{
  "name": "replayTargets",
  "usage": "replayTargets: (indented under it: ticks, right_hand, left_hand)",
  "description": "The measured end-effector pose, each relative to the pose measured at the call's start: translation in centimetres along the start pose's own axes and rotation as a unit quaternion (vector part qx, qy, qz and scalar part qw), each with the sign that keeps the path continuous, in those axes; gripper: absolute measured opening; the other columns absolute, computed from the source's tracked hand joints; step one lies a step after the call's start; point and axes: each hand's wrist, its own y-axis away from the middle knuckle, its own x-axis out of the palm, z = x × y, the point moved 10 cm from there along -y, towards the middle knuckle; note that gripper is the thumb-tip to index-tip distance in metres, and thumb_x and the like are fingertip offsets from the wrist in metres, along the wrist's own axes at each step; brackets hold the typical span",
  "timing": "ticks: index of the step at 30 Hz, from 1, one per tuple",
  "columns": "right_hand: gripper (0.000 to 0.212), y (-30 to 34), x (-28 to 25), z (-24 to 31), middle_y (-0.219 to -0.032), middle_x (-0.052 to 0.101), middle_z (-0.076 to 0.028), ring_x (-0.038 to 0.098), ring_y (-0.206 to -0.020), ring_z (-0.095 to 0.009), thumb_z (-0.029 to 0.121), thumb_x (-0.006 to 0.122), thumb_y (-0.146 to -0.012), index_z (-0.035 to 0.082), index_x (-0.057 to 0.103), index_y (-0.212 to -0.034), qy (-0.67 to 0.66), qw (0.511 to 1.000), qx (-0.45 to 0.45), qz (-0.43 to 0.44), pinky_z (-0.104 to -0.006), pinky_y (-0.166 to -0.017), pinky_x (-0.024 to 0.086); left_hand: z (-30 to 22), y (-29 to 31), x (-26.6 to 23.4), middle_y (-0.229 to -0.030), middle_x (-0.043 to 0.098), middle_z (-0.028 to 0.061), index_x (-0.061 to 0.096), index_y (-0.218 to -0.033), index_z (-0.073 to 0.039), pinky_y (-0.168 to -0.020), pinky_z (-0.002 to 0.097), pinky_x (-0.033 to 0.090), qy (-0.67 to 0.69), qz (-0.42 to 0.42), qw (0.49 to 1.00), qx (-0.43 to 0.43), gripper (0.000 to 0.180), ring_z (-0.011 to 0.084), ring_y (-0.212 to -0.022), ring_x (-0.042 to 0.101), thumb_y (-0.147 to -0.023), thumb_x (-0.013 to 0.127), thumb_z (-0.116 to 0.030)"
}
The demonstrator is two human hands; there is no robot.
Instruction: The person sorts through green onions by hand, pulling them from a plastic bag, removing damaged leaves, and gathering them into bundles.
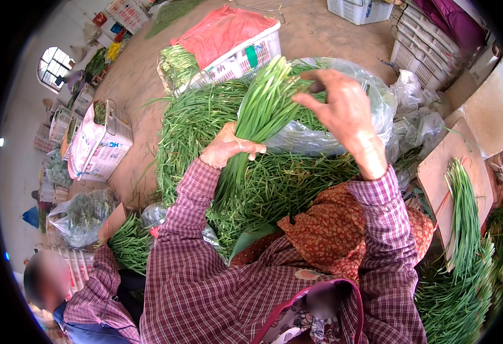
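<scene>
now our left hand (227, 147) grips a bunch of green stalks (259, 117) mid-length, its long axis tilted, tips up and right, cut ends down and left. our right hand (340, 109) hovers half open over the tips. below lies a heap of greens (194, 126) on a dirt floor (142, 74), with crates (246, 54) and a clear plastic bag (377, 97) around

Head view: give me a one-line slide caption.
Left hand grips a bunch of green stalks while the right hand touches its top, above a large heap of greens.
</scene>
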Motion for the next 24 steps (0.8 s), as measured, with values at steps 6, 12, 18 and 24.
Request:
replayTargets:
  ticks: [6, 12, 18, 24]
  right_hand:
    - [0.023, -0.6, 2.4, -0.5, -0.082, 0.069, -0.015, 0.066, -0.077, -0.035, 0.023, 0.071, -0.08, 0.003, 0.068, -0.091, -0.101, 0.994, 0.031, 0.014, -0.0417, -0.069, 0.052]
    - [0.026, 1.3, 3.5, -4.2, -0.08, 0.07, -0.007, 0.059, -0.062, -0.014, 0.02, 0.068, -0.085, 0.0, 0.069, -0.101, -0.367, 0.92, 0.12, 0.072, -0.0273, -0.06, 0.048]
    - [0.032, 3.2, -2.2, -8.1, -0.083, 0.068, 0.001, 0.055, -0.065, -0.006, 0.03, 0.066, -0.091, 0.005, 0.07, -0.11, -0.428, 0.892, 0.143, 0.025, -0.0237, -0.06, 0.045]
    - [0.034, 2.8, -2.7, -1.3, -0.077, 0.064, -0.004, 0.06, -0.064, -0.017, 0.039, 0.073, -0.082, 0.008, 0.07, -0.096, -0.011, 0.999, -0.014, -0.051, -0.0323, -0.058, 0.048]
  left_hand:
    - [-0.8, -0.4, 0.9, -0.093, 0.07, 0.0134, 0.061, -0.113, 0.003, -0.06, 0.0265, 0.053, 0.006, 0.009, 1.0, 0.027, 0.04, 0.0153, -0.075, 0.067, -0.075, 0.071, 0.003]
    - [-3.3, -1.0, -1.5, -0.105, 0.071, 0.0057, 0.055, -0.13, -0.006, -0.076, 0.0268, 0.054, -0.186, -0.112, 0.959, 0.185, 0.052, 0.0156, -0.083, 0.068, -0.08, 0.068, -0.005]
    - [-8.2, 2.3, -2.2, -0.107, 0.069, 0.0093, 0.049, -0.139, -0.031, -0.069, 0.0359, 0.055, -0.569, -0.284, 0.727, 0.258, 0.067, 0.0279, -0.084, 0.069, -0.077, 0.071, -0.018]
    - [-8.3, 2.4, -1.3, -0.076, 0.06, 0.006, 0.045, -0.142, -0.032, -0.056, 0.0388, 0.05, -0.666, -0.301, 0.634, 0.255, 0.074, 0.0265, -0.063, 0.063, -0.074, 0.071, -0.017]
